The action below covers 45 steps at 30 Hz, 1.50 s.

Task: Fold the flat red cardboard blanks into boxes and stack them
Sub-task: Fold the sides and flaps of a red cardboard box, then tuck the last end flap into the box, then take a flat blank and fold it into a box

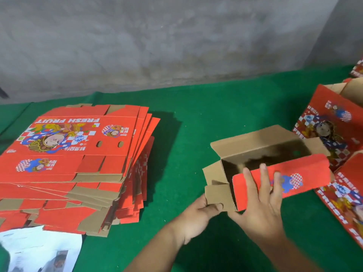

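Meanwhile the left hand (pixel 200 211) pinches a brown flap of the half-folded box (pixel 261 154) — the right hand (pixel 259 197) presses straight fingers on its red flap (pixel 282 175), beside the stack of blanks (pixel 68 163).

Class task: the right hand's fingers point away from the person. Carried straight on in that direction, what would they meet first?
The right hand already lies flat against the red flap of the half-folded box. Pushed on, it would probably drive that flap into the box's open inside; depth is uncertain.
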Motion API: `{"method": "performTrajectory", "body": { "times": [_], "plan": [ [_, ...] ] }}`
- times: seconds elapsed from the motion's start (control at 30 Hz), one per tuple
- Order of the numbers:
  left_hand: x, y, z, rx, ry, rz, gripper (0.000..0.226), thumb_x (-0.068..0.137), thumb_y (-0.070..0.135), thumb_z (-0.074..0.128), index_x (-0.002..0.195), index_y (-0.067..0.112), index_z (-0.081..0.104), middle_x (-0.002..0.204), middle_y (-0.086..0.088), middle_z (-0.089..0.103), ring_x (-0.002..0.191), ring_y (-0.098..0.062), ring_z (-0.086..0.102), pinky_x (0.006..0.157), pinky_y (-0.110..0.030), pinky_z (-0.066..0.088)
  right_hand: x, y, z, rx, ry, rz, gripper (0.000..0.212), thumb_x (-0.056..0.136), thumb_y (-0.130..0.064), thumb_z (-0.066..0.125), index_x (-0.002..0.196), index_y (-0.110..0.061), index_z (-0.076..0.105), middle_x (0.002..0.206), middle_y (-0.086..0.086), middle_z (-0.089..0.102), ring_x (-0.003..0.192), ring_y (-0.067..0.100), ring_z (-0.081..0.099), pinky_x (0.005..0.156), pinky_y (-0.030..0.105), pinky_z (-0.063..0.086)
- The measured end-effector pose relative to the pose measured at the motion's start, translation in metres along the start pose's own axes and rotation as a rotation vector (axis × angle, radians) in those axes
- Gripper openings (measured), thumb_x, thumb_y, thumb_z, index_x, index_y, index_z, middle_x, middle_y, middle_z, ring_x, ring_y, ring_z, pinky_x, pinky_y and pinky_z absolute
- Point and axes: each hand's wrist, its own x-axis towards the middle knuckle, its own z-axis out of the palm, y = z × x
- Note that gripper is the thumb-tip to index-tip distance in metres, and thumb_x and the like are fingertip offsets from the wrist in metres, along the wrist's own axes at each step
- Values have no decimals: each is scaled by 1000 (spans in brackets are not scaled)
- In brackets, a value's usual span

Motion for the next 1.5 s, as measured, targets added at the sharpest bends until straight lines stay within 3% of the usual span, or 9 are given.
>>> {"method": "performTrajectory", "body": {
  "times": [0.13,0.4,0.53,0.7,0.87,1.0,1.13,1.37,1.5],
  "plan": [
    [2,7,10,-10,-126,-26,36,107,13,53,140,28,54,144,5,63,140,-13,51,123,-33,31,-3,16,-26,-176,-97,-129,117,49,-50,86,154,-30,40,164,12,31,155,41,16,124,60,7],
    [-2,-11,53,249,-198,-40,36,107,26,56,142,22,50,141,7,59,117,-5,58,99,-17,44,-38,89,-41,-272,-273,107,119,56,-51,91,158,-21,38,161,19,31,149,52,21,115,75,23],
    [-9,-16,36,250,-36,15,26,107,19,55,130,31,54,131,11,60,98,-4,57,76,-9,46,-22,126,-49,-303,-327,185,134,56,-44,97,163,-28,19,170,13,10,155,46,3,119,71,12],
    [-22,-11,0,180,187,112,23,105,7,55,117,26,61,124,7,65,106,-6,59,89,-4,41,8,119,-53,-319,-245,471,116,79,-33,84,164,-30,6,169,21,-1,154,50,1,120,71,15],
    [-54,10,-63,391,541,348,27,99,7,61,117,26,67,122,7,69,109,-12,65,106,-22,44,30,4,-38,-338,-310,171,139,58,-56,87,163,-27,1,166,23,-7,153,45,3,120,62,18],
    [-88,22,-156,965,958,180,53,91,40,64,143,30,55,154,-7,48,143,-34,43,120,-46,29,29,-135,5,111,-513,66,104,84,-55,66,161,-41,-3,172,1,-2,156,25,5,123,49,16],
    [-110,5,-209,1176,762,-327,84,93,71,51,163,42,14,174,2,6,159,-37,9,129,-51,0,42,-243,44,888,-814,379,74,94,-35,68,157,-33,30,154,1,46,123,10,54,95,24,43],
    [-113,-14,-186,1225,634,224,42,99,36,54,140,32,52,133,4,67,126,-27,54,110,-38,36,70,-285,86,1142,-525,863,25,96,-27,67,120,-19,63,104,1,72,80,16,63,66,28,45],
    [-132,-24,-211,1081,743,448,36,96,34,59,130,25,65,125,5,67,111,-27,60,98,-44,46,63,-233,78,1199,-374,1060,7,101,-13,64,103,-19,66,95,3,68,85,21,61,74,33,51]
  ]
}}
